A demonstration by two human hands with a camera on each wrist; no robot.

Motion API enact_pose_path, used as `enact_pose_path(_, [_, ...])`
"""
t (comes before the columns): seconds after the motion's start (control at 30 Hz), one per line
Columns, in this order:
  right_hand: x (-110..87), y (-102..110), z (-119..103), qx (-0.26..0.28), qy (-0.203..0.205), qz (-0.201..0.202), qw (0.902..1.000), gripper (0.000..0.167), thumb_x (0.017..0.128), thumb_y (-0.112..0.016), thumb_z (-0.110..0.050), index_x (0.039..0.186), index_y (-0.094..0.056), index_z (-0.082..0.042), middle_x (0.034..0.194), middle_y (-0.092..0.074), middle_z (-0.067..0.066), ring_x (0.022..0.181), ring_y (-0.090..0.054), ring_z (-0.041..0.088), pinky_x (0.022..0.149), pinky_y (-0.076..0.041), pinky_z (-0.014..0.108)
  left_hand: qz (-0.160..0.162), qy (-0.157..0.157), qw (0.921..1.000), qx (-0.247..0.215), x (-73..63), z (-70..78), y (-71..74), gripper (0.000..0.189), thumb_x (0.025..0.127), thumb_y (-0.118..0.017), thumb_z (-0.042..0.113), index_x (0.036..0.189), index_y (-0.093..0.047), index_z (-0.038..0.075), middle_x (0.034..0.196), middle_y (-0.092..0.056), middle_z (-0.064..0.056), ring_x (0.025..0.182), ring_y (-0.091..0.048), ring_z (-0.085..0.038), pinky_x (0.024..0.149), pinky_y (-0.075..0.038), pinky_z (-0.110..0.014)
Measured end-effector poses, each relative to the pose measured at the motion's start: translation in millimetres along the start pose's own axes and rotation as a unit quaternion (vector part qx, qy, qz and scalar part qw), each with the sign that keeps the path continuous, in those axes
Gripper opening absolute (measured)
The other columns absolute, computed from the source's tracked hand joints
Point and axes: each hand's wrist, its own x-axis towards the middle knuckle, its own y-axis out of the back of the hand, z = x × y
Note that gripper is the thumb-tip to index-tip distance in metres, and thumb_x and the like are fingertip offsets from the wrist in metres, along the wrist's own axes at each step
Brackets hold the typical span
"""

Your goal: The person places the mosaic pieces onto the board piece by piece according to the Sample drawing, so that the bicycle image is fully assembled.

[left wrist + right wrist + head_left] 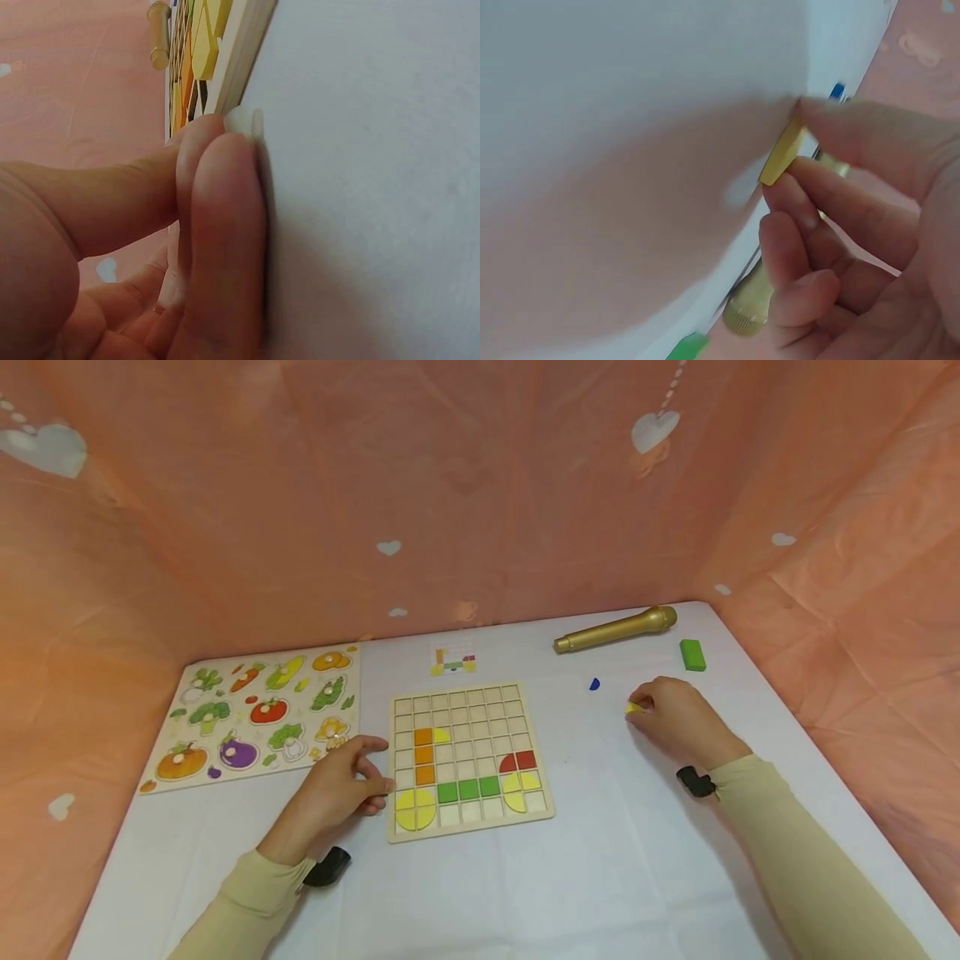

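Observation:
My right hand (pixel 670 714) pinches a small yellow piece (pixel 784 152) between thumb and fingertips, close over the white table at the right. The square wooden grid board (pixel 480 718) lies mid-table. At its left edge is my left hand (pixel 330 789), thumb and forefinger right at the rim, the other fingers bent beneath. Flat pieces sit in the grid: a column of orange squares (pixel 424 755), a yellow circle (pixel 416 809) made of quarters, a row of green squares (pixel 468 789), red pieces (pixel 525 761) and three yellow quarters (pixel 517 782) at the lower right.
A blue half-round piece (pixel 595 684) lies beyond the right hand. Farther back are a gold microphone (pixel 615 631) and a green block (pixel 693 655). Behind the board lies a small pattern card (pixel 453 657). A vegetable puzzle board (pixel 243 773) fills the left side, and pink curtains enclose the table.

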Motion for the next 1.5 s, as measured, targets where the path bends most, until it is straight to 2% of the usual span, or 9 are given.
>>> enact_pose_path(0.33, [-8.8,-10.7,-24.0,-0.005,0.058,0.012,0.9983,0.019,0.099,-0.076,-0.016,0.113,-0.08,-0.004,0.108,-0.077,0.01,0.105,-0.069,0.03,0.1,-0.06,0.054,0.0,0.002,1.0,-0.003,-0.6,1.0,-0.7,0.065,0.096,-0.082,0.008,0.153,-0.051,0.008,0.101,-0.062,-0.013,0.071,-0.07,-0.019,0.066,-0.067,-0.03])
enact_pose_path(0.5, [-21.9,-18.2,-47.0,0.002,0.087,0.004,0.9962,0.017,0.098,-0.077,-0.014,0.113,-0.081,-0.007,0.109,-0.077,0.006,0.105,-0.069,0.027,0.098,-0.063,0.051,0.001,0.004,1.0,-0.006,-0.4,1.7,-0.8,0.064,0.096,-0.081,0.007,0.153,-0.051,0.009,0.101,-0.062,-0.013,0.071,-0.071,-0.019,0.066,-0.067,-0.03])
enact_pose_path(0.6, [-31.2,-25.0,-62.6,-0.008,0.119,0.0,0.9929,0.018,0.096,-0.08,-0.012,0.113,-0.081,-0.008,0.109,-0.076,0.004,0.106,-0.069,0.024,0.098,-0.064,0.048,0.0,0.006,0.9999,-0.009,0.1,1.6,-1.1,0.064,0.097,-0.081,0.007,0.153,-0.051,0.009,0.101,-0.062,-0.013,0.071,-0.071,-0.018,0.066,-0.067,-0.029])
enact_pose_path(0.77, [-44.9,-38.4,-84.9,-0.033,0.197,0.006,0.9798,0.018,0.091,-0.084,-0.011,0.109,-0.083,-0.009,0.103,-0.073,-0.003,0.101,-0.066,0.016,0.091,-0.064,0.037,0.003,0.003,1.0,-0.004,0.5,1.3,-1.7,0.063,0.096,-0.081,0.006,0.152,-0.052,0.008,0.1,-0.061,-0.013,0.07,-0.071,-0.019,0.066,-0.067,-0.03])
enact_pose_path(0.93, [-55.5,-48.4,-98.6,-0.039,0.28,0.025,0.9589,0.02,0.087,-0.087,-0.008,0.106,-0.084,-0.011,0.101,-0.071,-0.005,0.097,-0.064,0.012,0.083,-0.063,0.029,0.003,0.003,1.0,-0.002,0.7,1.5,-1.2,0.063,0.096,-0.081,0.007,0.152,-0.052,0.009,0.1,-0.061,-0.013,0.07,-0.071,-0.019,0.066,-0.067,-0.03])
enact_pose_path(1.03, [-60.6,-53.1,-104.5,-0.035,0.31,0.026,0.9497,0.021,0.086,-0.088,-0.008,0.105,-0.084,-0.013,0.101,-0.07,-0.005,0.096,-0.063,0.011,0.082,-0.062,0.026,0.003,0.004,1.0,-0.002,0.7,1.2,-0.9,0.063,0.096,-0.081,0.007,0.152,-0.052,0.009,0.1,-0.062,-0.014,0.07,-0.071,-0.019,0.066,-0.067,-0.03])
enact_pose_path(1.33, [-64.8,-61.9,-109.9,-0.031,0.342,0.034,0.9387,0.021,0.086,-0.09,-0.012,0.105,-0.083,-0.016,0.104,-0.069,-0.006,0.099,-0.063,0.01,0.083,-0.062,0.024,0.002,0.003,1.0,-0.007,0.9,0.0,-0.8,0.064,0.096,-0.082,0.006,0.152,-0.052,0.009,0.1,-0.062,-0.013,0.07,-0.071,-0.019,0.066,-0.067,-0.03])
enact_pose_path(1.5, [-65.7,-65.6,-111.9,-0.041,0.344,0.034,0.9374,0.021,0.086,-0.091,-0.014,0.105,-0.083,-0.016,0.103,-0.068,-0.006,0.097,-0.062,0.01,0.082,-0.061,0.023,0.002,0.001,1.0,-0.005,1.1,0.2,-1.0,0.064,0.095,-0.082,0.005,0.152,-0.052,0.008,0.1,-0.061,-0.014,0.07,-0.071,-0.019,0.066,-0.067,-0.03])
